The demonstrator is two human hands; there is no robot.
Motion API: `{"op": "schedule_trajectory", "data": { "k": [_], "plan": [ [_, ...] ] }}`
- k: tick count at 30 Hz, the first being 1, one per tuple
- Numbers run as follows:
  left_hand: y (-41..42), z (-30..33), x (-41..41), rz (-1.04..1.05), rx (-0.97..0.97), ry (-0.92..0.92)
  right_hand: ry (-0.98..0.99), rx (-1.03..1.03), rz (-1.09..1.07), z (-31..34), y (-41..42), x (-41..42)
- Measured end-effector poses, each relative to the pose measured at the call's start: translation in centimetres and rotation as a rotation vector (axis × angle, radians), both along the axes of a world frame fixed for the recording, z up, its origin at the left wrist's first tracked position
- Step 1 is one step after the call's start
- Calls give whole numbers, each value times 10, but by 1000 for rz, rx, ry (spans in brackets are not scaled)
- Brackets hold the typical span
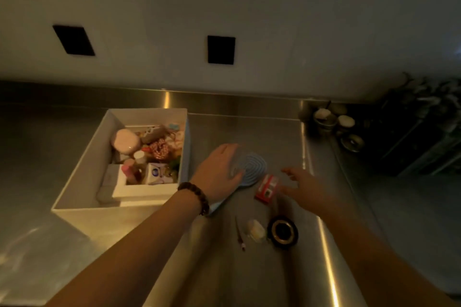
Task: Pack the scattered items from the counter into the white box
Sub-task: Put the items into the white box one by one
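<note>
Blue hairbrush [250, 169] partly hidden under left hand [219, 169].

The steel counter [249, 281] carries the white box [82, 182], blue brush [252, 169], red packet [267, 188] and black ring [283, 232].

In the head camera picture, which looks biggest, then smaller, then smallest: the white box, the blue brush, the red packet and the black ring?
1. white box, biggest by far.
2. blue brush, partly hidden under the left hand.
3. and 4. black ring and red packet look about alike; the ring lies nearer the camera, so no ranking there.
</note>
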State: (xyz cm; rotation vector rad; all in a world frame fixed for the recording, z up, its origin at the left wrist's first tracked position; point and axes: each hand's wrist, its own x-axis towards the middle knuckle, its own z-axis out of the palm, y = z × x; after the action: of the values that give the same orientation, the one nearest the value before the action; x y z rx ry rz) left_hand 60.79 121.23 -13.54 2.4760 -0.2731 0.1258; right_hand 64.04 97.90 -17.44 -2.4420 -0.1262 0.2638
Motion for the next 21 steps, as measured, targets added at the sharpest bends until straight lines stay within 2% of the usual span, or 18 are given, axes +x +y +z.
{"op": "schedule_trajectory", "data": {
  "k": [4,8,10,15,21],
  "plan": [
    [-37,-41,-21,-16,68,177,19,-206,253,-19,-20,-20],
    [-55,-82,-50,-5,326,407,92,-330,441,-39,-29,-49],
    [-64,-98,-62,-9,406,458,66,-382,496,-48,-30,-57],
    [-76,-127,-82,63,335,367,-27,-350,477,-57,-29,-65],
    [-85,-140,-91,177,122,245,-73,-289,447,-64,-22,-70]
  ]
}}
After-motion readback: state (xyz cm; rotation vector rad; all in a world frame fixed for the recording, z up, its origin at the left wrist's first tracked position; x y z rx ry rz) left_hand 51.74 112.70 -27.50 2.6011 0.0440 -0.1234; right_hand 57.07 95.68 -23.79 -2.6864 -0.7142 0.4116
